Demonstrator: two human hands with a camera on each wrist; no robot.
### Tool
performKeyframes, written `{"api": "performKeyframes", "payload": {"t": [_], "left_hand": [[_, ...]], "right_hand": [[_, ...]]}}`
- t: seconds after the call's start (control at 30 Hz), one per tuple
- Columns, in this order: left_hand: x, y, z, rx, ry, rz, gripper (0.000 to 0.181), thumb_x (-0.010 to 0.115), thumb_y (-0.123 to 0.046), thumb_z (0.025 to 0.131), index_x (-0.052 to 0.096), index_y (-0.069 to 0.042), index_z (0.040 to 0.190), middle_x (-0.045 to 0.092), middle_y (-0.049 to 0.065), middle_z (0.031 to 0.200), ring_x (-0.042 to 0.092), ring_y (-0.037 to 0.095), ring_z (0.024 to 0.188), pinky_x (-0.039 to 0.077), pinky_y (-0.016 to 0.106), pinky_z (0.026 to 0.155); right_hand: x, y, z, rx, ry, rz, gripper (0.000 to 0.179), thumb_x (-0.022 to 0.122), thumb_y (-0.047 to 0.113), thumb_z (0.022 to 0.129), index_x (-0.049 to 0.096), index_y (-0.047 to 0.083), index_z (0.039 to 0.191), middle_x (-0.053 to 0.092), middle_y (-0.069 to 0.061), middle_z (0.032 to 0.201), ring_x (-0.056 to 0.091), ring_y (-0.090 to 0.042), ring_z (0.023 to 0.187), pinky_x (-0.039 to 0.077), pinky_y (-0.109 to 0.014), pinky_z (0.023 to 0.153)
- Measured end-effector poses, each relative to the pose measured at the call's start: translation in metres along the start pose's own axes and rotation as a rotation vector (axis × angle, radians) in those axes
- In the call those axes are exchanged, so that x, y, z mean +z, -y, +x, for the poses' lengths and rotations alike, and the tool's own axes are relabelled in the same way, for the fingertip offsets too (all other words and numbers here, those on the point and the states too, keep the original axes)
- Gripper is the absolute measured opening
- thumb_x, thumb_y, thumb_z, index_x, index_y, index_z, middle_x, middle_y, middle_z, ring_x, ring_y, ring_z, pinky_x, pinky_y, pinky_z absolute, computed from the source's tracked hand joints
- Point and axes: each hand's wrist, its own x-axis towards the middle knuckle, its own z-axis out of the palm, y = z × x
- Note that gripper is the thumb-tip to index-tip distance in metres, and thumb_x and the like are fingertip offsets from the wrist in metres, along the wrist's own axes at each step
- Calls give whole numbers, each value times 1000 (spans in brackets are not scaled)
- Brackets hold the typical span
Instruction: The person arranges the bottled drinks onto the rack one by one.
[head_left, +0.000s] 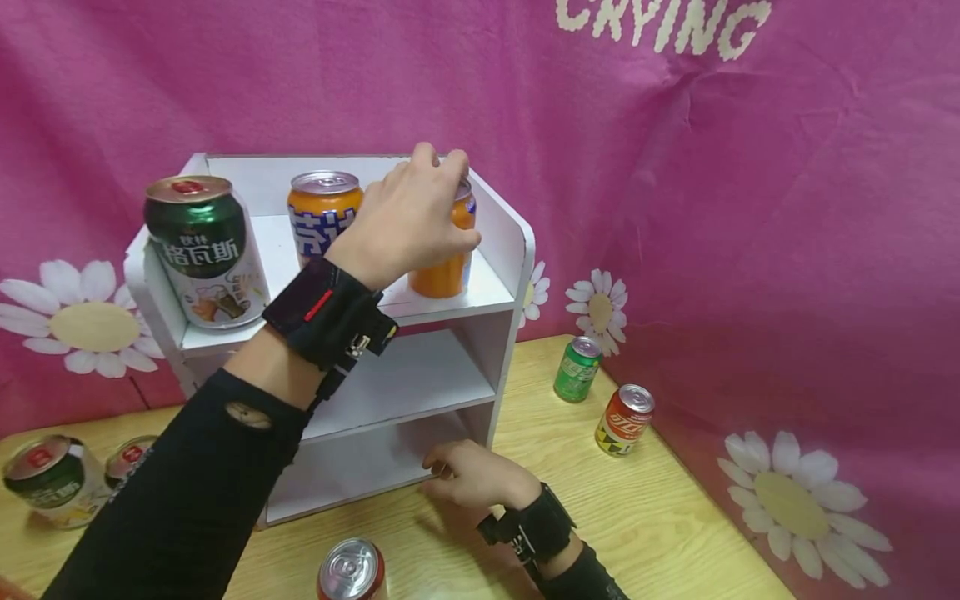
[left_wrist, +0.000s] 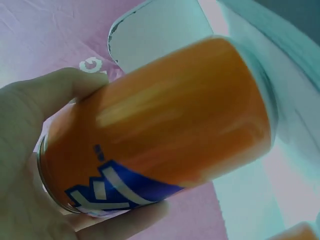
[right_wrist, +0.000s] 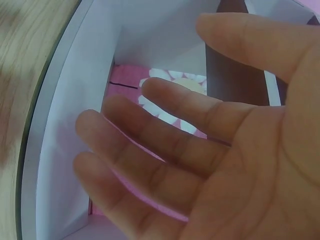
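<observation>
My left hand (head_left: 408,212) grips an orange soda can (head_left: 442,277) from above, at the right end of the white shelf unit's (head_left: 405,379) top board. In the left wrist view, thumb and fingers wrap the upper part of this can (left_wrist: 175,115), whose base is close to the board; contact is hard to tell. Left of it stands another orange can (head_left: 324,200) with blue lettering, partly behind the hand. A larger green-and-white can (head_left: 206,250) stands at the board's left end. My right hand (head_left: 480,475), fingers loosely bent and holding nothing, is in front of the bottom compartment.
On the wooden table, a green can (head_left: 577,371) and a red can (head_left: 624,421) stand right of the unit. Another red-sided can (head_left: 351,571) is at the front. Two green-topped cans, one nearer (head_left: 56,483), stand at left. Pink cloth (head_left: 712,208) hangs behind and at right.
</observation>
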Motion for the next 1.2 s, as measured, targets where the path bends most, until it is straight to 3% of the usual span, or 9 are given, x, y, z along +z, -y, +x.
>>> {"api": "performKeyframes", "payload": {"t": [0.23, 0.43, 0.63, 0.83, 1.0, 1.2], "left_hand": [[13, 4, 4, 1, -40, -115, 58, 63, -29, 86, 44, -15, 138, 37, 15, 135, 46, 29, 114, 47, 47, 90], [24, 6, 4, -21, -72, -232, 61, 62, -25, 87, 40, -17, 143, 24, 14, 149, 37, 30, 126, 44, 47, 95], [38, 6, -1, -43, -151, -257, 64, 58, -25, 89, 31, -18, 147, 12, 16, 152, 36, 36, 127, 44, 49, 95], [54, 8, -10, -85, -199, -361, 78, 60, -22, 87, 11, -24, 147, 22, 22, 142, 46, 37, 117, 43, 47, 97], [66, 9, -13, -180, -210, -490, 97, 64, -22, 84, -9, -28, 147, 32, 22, 138, 48, 34, 117, 42, 46, 98], [74, 12, -16, -239, -193, -625, 103, 64, -19, 82, -15, -22, 148, 34, 18, 140, 45, 30, 123, 37, 46, 103]], "right_hand": [[-2, 0, -1, -3, -11, -10, 27, 64, 24, 90, 65, 3, 108, 64, 5, 90, 60, -6, 85, 47, -17, 75], [-2, 2, 0, 4, -13, -11, 26, 64, 22, 90, 65, 3, 108, 64, 5, 91, 60, -8, 86, 47, -18, 75], [-2, 2, 1, 7, -14, -10, 27, 64, 24, 90, 65, 3, 108, 64, 5, 91, 61, -9, 86, 47, -18, 74], [-2, 0, 2, -3, -17, -16, 26, 64, 23, 91, 65, 3, 107, 64, 6, 90, 59, -5, 84, 47, -18, 75], [1, -1, 3, 1, -10, -11, 25, 64, 23, 91, 65, 4, 106, 63, 6, 89, 60, -6, 84, 47, -18, 74], [4, -2, 4, 6, -1, -5, 25, 65, 23, 91, 65, 3, 106, 63, 6, 89, 59, -7, 84, 47, -19, 74]]}}
